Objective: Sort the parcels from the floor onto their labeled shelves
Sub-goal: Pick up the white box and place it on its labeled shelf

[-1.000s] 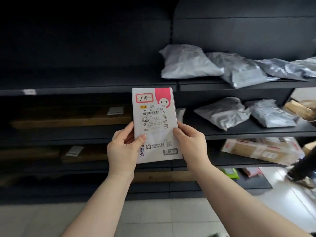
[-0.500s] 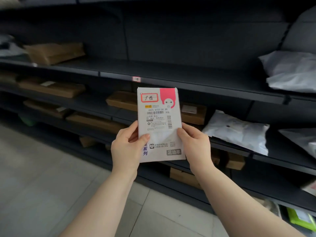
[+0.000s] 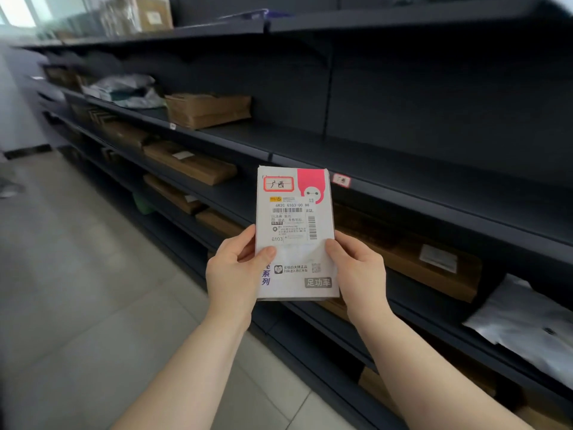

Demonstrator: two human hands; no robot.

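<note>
I hold a white and pink parcel [image 3: 294, 234] upright in front of me, its shipping label and a red-framed handwritten tag facing me. My left hand [image 3: 235, 271] grips its lower left edge, thumb on the front. My right hand [image 3: 356, 268] grips its lower right edge the same way. Just right of the parcel's top, a small red-framed shelf label [image 3: 341, 180] sits on the front edge of a dark shelf [image 3: 403, 169]. The stretch of that shelf behind the label is bare.
Dark shelving runs from far left to near right. Brown cardboard boxes [image 3: 207, 110] and flat brown parcels [image 3: 189, 162] lie on it, with grey poly bags at the far left [image 3: 124, 91] and lower right [image 3: 527, 324]. A pale tiled floor [image 3: 77, 274] spreads to my left.
The view has swung left along the shelving and tilted up. The grey bags have slid off to the right, and a red-framed shelf label now sits beside the parcel. My grip is unchanged.
</note>
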